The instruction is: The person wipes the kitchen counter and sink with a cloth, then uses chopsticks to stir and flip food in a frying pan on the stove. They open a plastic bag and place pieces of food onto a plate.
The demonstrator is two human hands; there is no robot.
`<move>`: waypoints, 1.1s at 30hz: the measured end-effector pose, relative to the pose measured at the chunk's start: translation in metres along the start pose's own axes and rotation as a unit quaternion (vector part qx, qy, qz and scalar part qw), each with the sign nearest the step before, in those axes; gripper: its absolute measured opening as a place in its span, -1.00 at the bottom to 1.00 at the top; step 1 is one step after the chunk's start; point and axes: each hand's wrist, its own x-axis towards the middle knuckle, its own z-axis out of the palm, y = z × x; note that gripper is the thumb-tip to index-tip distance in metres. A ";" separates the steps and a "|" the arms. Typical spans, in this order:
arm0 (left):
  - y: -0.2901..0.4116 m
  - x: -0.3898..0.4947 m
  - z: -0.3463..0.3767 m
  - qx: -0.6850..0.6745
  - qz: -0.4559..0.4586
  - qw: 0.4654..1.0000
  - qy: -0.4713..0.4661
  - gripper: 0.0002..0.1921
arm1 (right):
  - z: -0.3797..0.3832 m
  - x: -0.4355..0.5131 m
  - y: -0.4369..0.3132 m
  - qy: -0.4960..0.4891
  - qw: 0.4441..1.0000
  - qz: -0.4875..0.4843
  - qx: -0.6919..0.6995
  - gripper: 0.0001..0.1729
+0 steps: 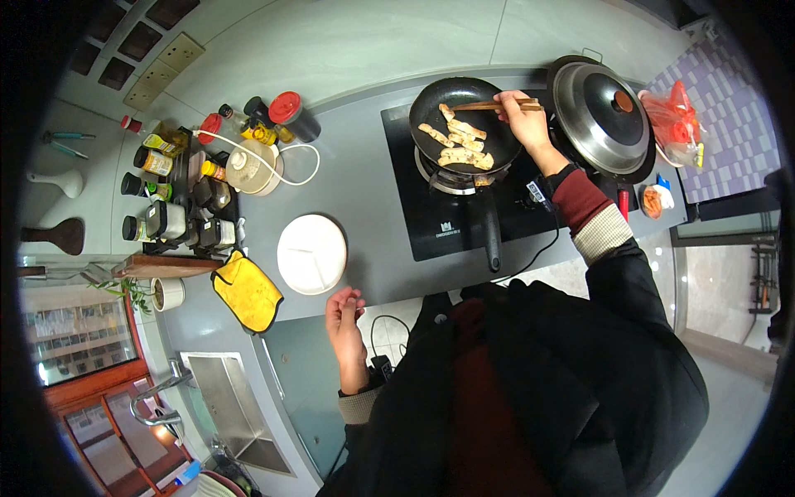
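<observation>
My right hand point(518, 118) grips a pair of wooden chopsticks point(475, 106) over a black frying pan point(435, 102). Their tips reach a piece at the upper left of several browned strips of food point(464, 143), perhaps meat, lying in the pan. The pan sits on a burner of the black gas hob point(428, 230), its handle point(491, 236) pointing towards me. My left hand point(345, 317) is at the counter's front edge with fingers loosely curled and nothing in it. Just beyond it lies a white divided plate point(310, 255) on the grey counter.
Right of the pan stands a wok with a steel-rimmed glass lid point(599, 118). Beyond it are red plastic bags point(677, 121). A spice rack point(180, 186), a small lidded pot point(251, 164) and a yellow cloth point(248, 292) stand left. A steel sink point(242, 410) lies lower left.
</observation>
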 end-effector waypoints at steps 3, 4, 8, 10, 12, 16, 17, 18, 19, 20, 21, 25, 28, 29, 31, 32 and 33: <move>0.002 0.002 0.005 0.000 -0.001 1.000 -0.017 -0.81 | 0.005 -0.011 -0.007 -0.051 0.996 -0.062 -0.039 -0.70; 0.002 0.003 0.006 0.005 -0.001 1.000 -0.019 -0.81 | 0.008 -0.015 -0.011 -0.056 0.994 -0.082 -0.049 -0.70; 0.003 0.003 0.006 0.006 0.001 1.000 -0.023 -0.82 | 0.012 -0.040 -0.027 -0.079 0.967 -0.228 -0.087 -0.77; 0.002 0.002 0.005 0.007 0.000 1.000 -0.025 -0.82 | 0.013 -0.056 -0.030 -0.116 0.950 -0.270 -0.102 -0.84; 0.002 0.002 0.004 0.009 -0.005 1.000 -0.023 -0.82 | 0.018 -0.065 -0.029 -0.105 0.941 -0.286 -0.148 -0.85; 0.001 0.000 0.003 0.015 0.006 1.000 -0.025 -0.82 | 0.027 -0.066 -0.018 -0.036 0.971 -0.210 -0.112 -0.77; 0.002 0.000 0.003 0.015 0.009 0.999 -0.028 -0.82 | 0.029 -0.064 -0.014 -0.026 0.986 -0.152 -0.066 -0.74; 0.002 -0.001 0.002 0.015 0.011 0.999 -0.031 -0.82 | 0.028 -0.056 -0.012 -0.001 0.995 -0.079 -0.063 -0.64; 0.002 -0.001 0.002 0.015 0.010 0.999 -0.030 -0.82 | 0.028 -0.051 -0.010 0.023 0.996 0.017 0.084 -0.59; 0.002 -0.001 0.001 0.015 0.009 0.999 -0.029 -0.83 | 0.024 -0.047 -0.009 0.027 0.987 0.084 0.135 -0.58; 0.002 -0.001 0.000 0.016 0.007 1.000 -0.027 -0.83 | 0.018 -0.043 -0.008 0.034 0.970 0.160 0.180 -0.58; 0.000 -0.001 -0.003 0.010 0.007 1.000 -0.027 -0.83 | 0.002 -0.048 -0.013 0.046 0.982 0.142 0.117 -0.62; -0.002 0.001 -0.003 0.008 0.007 0.999 -0.034 -0.82 | 0.005 -0.063 -0.020 -0.013 0.999 -0.033 0.041 -0.70; -0.002 0.002 -0.003 0.006 0.006 0.999 -0.037 -0.82 | 0.009 -0.068 -0.022 -0.075 0.994 -0.044 0.068 -0.76; -0.002 0.004 -0.002 0.004 0.007 0.999 -0.043 -0.82 | 0.014 -0.078 -0.026 -0.133 0.980 -0.149 0.009 -0.80; -0.002 0.005 -0.002 0.002 0.009 0.999 -0.047 -0.82 | 0.017 -0.079 -0.027 -0.138 0.985 -0.096 -0.034 -0.80; -0.002 0.005 -0.002 0.000 0.011 0.999 -0.050 -0.82 | 0.016 -0.080 -0.028 -0.132 0.986 -0.091 -0.035 -0.79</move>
